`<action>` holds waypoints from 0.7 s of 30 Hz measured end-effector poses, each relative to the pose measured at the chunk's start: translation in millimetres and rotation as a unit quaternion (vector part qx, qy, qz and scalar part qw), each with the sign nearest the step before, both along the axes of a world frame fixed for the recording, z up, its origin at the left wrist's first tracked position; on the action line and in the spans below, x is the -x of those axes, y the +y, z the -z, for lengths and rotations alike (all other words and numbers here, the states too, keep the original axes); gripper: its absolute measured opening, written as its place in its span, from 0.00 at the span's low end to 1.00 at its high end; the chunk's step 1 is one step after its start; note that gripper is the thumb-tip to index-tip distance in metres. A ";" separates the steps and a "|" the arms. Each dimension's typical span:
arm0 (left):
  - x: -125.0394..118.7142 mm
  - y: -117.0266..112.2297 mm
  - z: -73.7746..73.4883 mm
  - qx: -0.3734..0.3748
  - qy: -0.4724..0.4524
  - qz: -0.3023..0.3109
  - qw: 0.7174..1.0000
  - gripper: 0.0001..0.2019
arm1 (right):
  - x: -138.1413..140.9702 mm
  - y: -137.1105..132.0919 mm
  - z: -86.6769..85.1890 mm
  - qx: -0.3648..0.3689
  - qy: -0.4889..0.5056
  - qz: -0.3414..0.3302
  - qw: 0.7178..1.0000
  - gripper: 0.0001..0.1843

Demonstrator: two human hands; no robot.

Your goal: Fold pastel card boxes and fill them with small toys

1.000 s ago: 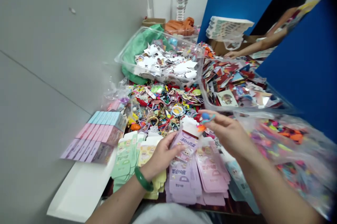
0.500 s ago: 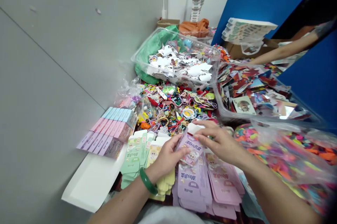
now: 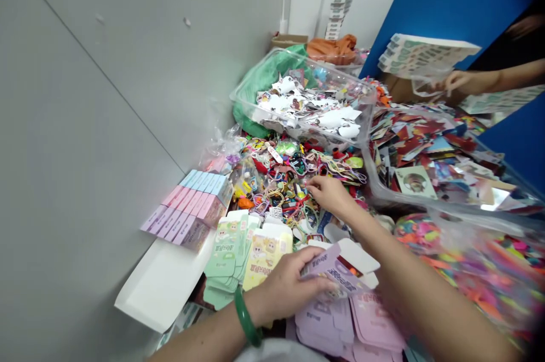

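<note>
My left hand (image 3: pixel 287 285), with a green bangle at the wrist, is closed around a small purple cardboard box (image 3: pixel 332 264). White flaps stand open at the box's right end, and something dark red shows inside. My right hand (image 3: pixel 330 194) reaches into a heap of small trinkets and hair ties (image 3: pixel 289 172), fingertips pinched together; what they hold, if anything, is too small to tell. Below the held box lie flat purple cartons (image 3: pixel 323 322) and pink cartons (image 3: pixel 377 319). Yellow cartons (image 3: pixel 266 248) and green cartons (image 3: pixel 225 248) lie to the left.
Filled boxes (image 3: pixel 187 209) stand in a white tray (image 3: pixel 164 288) by the grey wall. Behind the heap are clear bins of white cutouts (image 3: pixel 232 92) and cards (image 3: pixel 374 180). A bag of colourful pieces (image 3: pixel 468 271) lies right. Another person's hand (image 3: pixel 462 83) holds clear plastic.
My right hand has left the purple box and moved forward into the trinket heap. My left hand has tilted the box to the right. The other person's hand has come into view.
</note>
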State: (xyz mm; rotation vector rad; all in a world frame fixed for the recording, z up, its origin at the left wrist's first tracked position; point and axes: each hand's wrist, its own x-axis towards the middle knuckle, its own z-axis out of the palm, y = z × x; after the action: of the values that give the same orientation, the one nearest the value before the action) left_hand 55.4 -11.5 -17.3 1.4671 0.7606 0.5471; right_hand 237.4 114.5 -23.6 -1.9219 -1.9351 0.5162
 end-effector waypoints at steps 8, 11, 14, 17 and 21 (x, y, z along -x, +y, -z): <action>13.0 5.8 4.1 0.026 -0.008 -0.034 0.999 0.21 | 24.7 50.2 21.5 0.123 -0.049 -0.003 0.991 0.15; 16.2 7.0 6.4 0.041 -0.006 -0.053 0.998 0.21 | 8.8 55.3 21.1 0.136 -0.036 -0.010 0.990 0.14; 12.6 6.7 7.2 0.050 -0.010 -0.059 0.997 0.20 | 4.3 54.0 23.6 0.121 -0.021 -0.002 0.992 0.13; 6.6 5.7 5.0 0.044 -0.019 -0.043 0.998 0.19 | 14.6 51.3 29.0 0.110 0.000 0.009 0.994 0.10; 6.7 8.0 3.0 0.038 -0.029 -0.041 0.998 0.19 | 19.5 52.1 27.2 0.092 0.065 0.027 0.993 0.08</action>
State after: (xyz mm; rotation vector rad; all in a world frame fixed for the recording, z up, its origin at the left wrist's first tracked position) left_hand 48.7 -3.4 -20.4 1.3493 0.7896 0.6155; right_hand 217.9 166.7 -50.8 -1.9897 -1.8044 0.8072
